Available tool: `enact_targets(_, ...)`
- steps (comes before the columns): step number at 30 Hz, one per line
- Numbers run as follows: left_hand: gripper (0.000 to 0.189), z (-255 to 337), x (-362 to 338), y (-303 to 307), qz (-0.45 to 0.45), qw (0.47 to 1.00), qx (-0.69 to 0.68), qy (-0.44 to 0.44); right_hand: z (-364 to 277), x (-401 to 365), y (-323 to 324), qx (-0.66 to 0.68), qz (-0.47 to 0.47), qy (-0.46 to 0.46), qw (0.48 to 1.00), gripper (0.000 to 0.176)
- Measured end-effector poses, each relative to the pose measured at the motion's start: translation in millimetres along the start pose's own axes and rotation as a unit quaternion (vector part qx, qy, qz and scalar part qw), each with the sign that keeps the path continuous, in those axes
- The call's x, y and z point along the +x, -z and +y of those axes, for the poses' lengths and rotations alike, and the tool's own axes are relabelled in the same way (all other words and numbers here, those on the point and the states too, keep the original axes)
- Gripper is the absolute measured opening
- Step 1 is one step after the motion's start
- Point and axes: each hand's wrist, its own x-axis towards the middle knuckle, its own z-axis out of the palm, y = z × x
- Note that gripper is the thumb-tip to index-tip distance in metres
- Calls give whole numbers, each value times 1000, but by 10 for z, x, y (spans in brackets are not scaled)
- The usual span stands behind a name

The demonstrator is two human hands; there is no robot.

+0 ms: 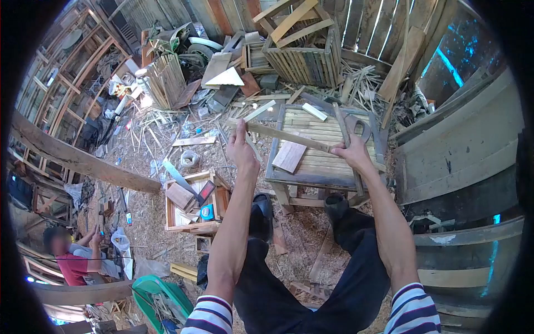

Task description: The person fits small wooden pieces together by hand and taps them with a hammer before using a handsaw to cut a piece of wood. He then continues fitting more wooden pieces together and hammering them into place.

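My left hand (243,147) is closed around the left end of a thin wooden strip (289,137). At the strip's other end, the fingers of my right hand (356,153) pinch it. The strip is held slanting over a low slatted bamboo bench (328,177). On the bench, below the strip, lies a flat reddish board (289,156). A small pale wood block (315,112) rests near the bench's far edge. Just beyond my right hand are a stick (340,119) and what looks like a saw handle (365,131).
Left of the bench stands a wooden box (192,227) holding a handsaw (179,177), a blue tape measure (207,212) and wood pieces. A co-worker (75,261) sits at lower left near a green container (161,295). Shavings cover the floor; a slatted crate (303,64) stands behind.
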Motion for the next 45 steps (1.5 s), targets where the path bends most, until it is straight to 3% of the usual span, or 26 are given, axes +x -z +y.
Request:
enact_targets(6, 32, -12, 41, 11, -2, 1000, 12, -12, -3, 5, 0, -12, 12, -3, 1000, 43)
enact_targets(9, 31, 12, 9, -3, -5, 1000, 22, -7, -28, -16, 16, 22, 11, -15, 1000, 33)
enact_targets(24, 26, 46, -29, 4, -18, 998, 61, -23, -63, -51, 69, 12, 13, -10, 1000, 40)
enact_targets(26, 26, 54, -33, 17, -20, 997, 66, -34, -171, -93, 70, -9, -2, -15, 1000, 47)
enact_targets(29, 21, 56, -83, -7, -32, 994, 97, -34, -225, -119, 23, -33, 5, 18, 999, 49)
enact_targets(32, 17, 77, -164, -96, -42, 998, 37, -14, -229, -128, -54, -91, 28, 69, 993, 42)
enact_targets(38, 17, 70, -74, -39, -39, 997, -55, 46, -218, -127, -108, -58, 13, 100, 993, 36)
enact_targets(45, 20, 99, 63, 104, -57, 997, -48, 11, -334, -181, -59, -73, -1, 131, 989, 32)
